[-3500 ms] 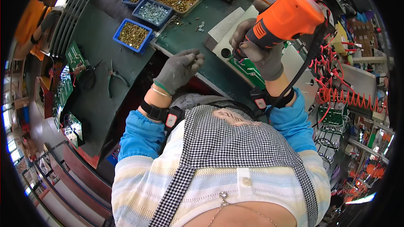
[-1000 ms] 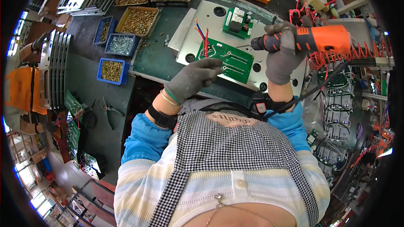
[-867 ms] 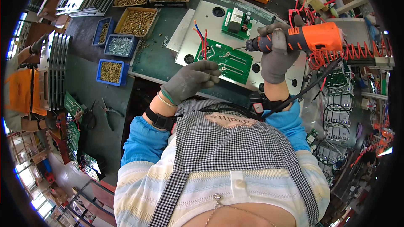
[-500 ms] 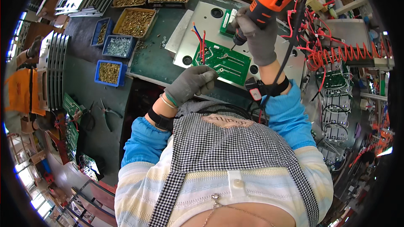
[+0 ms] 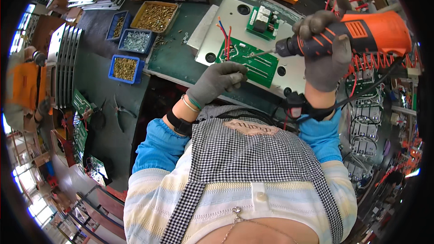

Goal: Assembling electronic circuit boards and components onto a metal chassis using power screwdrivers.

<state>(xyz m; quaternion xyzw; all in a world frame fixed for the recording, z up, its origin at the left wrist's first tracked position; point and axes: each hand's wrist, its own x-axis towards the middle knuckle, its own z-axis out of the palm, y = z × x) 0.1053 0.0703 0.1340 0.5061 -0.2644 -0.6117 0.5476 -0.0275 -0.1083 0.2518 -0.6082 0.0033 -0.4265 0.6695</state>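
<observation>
My gloved right hand (image 5: 323, 58) grips an orange and black power screwdriver (image 5: 377, 31), tipped nearly level with its bit toward the left. The bit's tip is over or touching a green circuit board (image 5: 262, 76); I cannot tell which. That board lies on a silvery metal plate (image 5: 226, 22), and red and blue wires (image 5: 228, 40) stand up from it. At the board's near left edge is my gloved left hand (image 5: 217, 81), its fingers pinched together; whatever they hold is hidden. A smaller green board (image 5: 262, 22) with black and white parts sits further back on the plate.
Trays of brass-coloured fasteners (image 5: 156, 16) and blue bins of small hardware (image 5: 134, 40) stand to the left. Pliers (image 5: 121, 113) lie nearer. A red coiled hose (image 5: 375, 61) and the tool's black cable (image 5: 361, 95) run at the right. Another person's sleeve (image 5: 22, 90) shows far left.
The screwdriver has swung from steeply upright to nearly level, its body moving right and nearer. My left hand stays pinched beside the board. The whole view has shifted slightly.
</observation>
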